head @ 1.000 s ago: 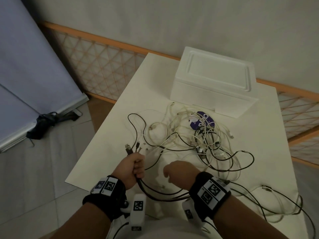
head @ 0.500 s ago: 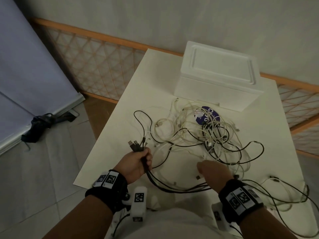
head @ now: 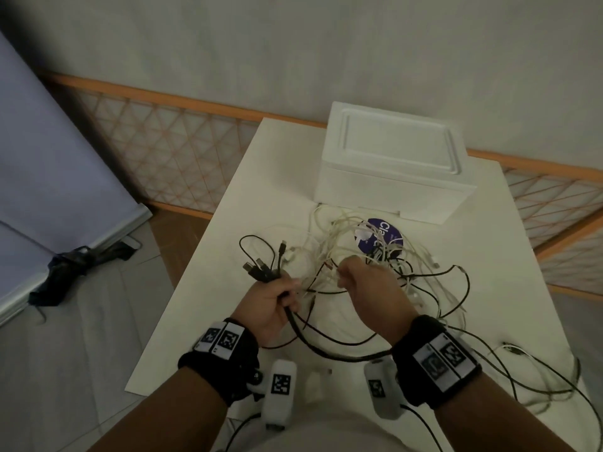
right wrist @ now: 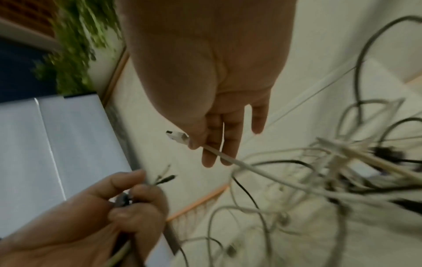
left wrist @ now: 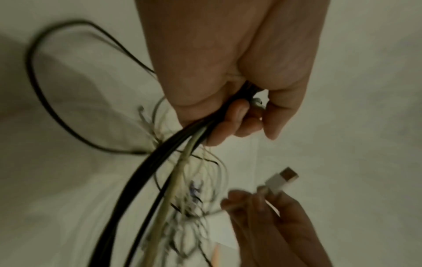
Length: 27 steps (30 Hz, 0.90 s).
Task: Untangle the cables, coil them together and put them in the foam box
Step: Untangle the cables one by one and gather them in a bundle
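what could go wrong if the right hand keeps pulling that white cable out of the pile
The white cable pinched by the right hand runs back into the tangled pile, so pulling may tighten knots rather than free it. The pile could also drag toward the near table edge, where some cables already hang off. The left hand grips a bundle of black cables also tied into the pile, so it may be tugged loose.

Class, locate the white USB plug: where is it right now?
The white USB plug is pinched in the right hand, held above the table just right of the left hand gripping the black cables.
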Motion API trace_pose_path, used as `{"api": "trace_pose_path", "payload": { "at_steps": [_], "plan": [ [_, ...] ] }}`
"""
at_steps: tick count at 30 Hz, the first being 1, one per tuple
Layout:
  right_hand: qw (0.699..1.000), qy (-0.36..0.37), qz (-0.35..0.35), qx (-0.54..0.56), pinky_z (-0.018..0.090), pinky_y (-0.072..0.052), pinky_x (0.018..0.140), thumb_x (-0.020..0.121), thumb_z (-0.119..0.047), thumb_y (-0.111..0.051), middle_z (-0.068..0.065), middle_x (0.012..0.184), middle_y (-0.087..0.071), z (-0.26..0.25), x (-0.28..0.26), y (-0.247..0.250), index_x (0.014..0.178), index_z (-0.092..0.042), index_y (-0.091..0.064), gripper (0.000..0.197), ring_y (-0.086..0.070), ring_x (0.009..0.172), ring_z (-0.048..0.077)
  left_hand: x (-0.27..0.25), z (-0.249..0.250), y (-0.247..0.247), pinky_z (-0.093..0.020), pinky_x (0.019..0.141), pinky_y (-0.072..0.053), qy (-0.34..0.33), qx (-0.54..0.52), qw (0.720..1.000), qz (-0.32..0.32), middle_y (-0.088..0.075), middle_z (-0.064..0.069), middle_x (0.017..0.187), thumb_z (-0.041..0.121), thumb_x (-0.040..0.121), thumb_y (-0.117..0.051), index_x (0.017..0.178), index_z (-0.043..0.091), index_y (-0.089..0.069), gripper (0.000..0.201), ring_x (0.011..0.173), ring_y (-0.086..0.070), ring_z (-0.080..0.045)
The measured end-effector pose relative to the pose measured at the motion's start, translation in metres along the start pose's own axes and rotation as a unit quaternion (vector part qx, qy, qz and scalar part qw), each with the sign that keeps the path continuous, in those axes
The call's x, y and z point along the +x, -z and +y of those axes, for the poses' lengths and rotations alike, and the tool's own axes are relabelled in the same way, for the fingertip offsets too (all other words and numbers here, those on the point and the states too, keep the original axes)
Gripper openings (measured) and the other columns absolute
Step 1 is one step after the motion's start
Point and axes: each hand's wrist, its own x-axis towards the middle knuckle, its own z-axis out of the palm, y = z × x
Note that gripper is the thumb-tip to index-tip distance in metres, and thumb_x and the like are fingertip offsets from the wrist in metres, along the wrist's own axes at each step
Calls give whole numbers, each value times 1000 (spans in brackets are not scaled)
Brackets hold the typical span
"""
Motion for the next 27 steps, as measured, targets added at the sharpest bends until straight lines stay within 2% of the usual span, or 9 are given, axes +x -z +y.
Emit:
{"api": "trace_pose_path", "payload": {
  "at_steps": [2,5,7,9,14,17,20,23,27],
  "plan": [
    [996,3,11,93,30,-46,71,95,-18,-51,-11,81,-63,-15,8,13,100,-19,-51,5,-60,75,15,-2,5,-17,-22,48,-38,-24,-19,998,-48,-41,-2,66,-2,68,-61,61,15,-62,18,45,-35,-8],
    [985,5,43,165,27,-44,67,95,-18,-51,-9,82,-60,-28,20,24,101,-18,-51,6,-57,74,6,-5,9,-42,-23,52,-36,-74,6,994,-80,-56,-2,72,-7,82,-53,74,13,-71,28,49,-37,-8],
    [977,5,76,201,15,-40,64,94,-15,-53,-17,80,-54,-29,26,26,96,-21,-52,6,-53,74,-5,-2,11,-50,-21,52,-37,-103,6,992,-78,-62,-1,78,1,89,-51,84,13,-73,26,52,-39,-8],
    [973,-2,91,214,12,-41,66,93,-16,-55,-16,84,-54,-29,29,26,94,-19,-55,4,-54,78,-3,2,11,-51,-21,53,-40,-112,2,991,-69,-65,0,86,13,85,-56,94,13,-74,20,57,-43,-9],
    [967,-24,112,226,21,-44,76,92,-16,-58,-9,95,-60,-29,31,25,100,-15,-60,9,-56,91,8,5,4,-52,-24,60,-41,-94,-5,993,-69,-63,-2,105,20,84,-57,103,18,-74,26,73,-51,-13],
    [963,-31,124,239,15,-42,70,92,-15,-59,-9,93,-60,-29,32,22,96,-19,-58,6,-57,85,6,5,4,-55,-24,62,-41,-90,-9,993,-71,-66,0,105,17,83,-57,100,21,-75,26,83,-54,-16],
    [955,-48,135,261,8,-43,65,93,-16,-58,-12,89,-59,-33,30,21,95,-23,-54,9,-58,76,-2,4,4,-57,-26,73,-42,-93,5,994,-61,-70,5,98,17,81,-59,97,27,-78,27,86,-57,-12],
    [949,-53,122,285,19,-50,72,92,-16,-58,-13,87,-61,-37,29,19,98,-21,-56,8,-60,82,3,5,3,-57,-36,86,-44,-101,40,990,-85,-68,-8,115,14,87,-62,112,20,-71,27,104,-61,-20],
    [944,-66,108,304,17,-49,72,90,-15,-60,-16,86,-61,-38,29,14,98,-23,-55,12,-60,82,-2,4,3,-56,-35,80,-54,-68,79,987,-125,-62,-18,125,-1,96,-44,132,6,-53,38,112,-59,-25]
  ]
}}
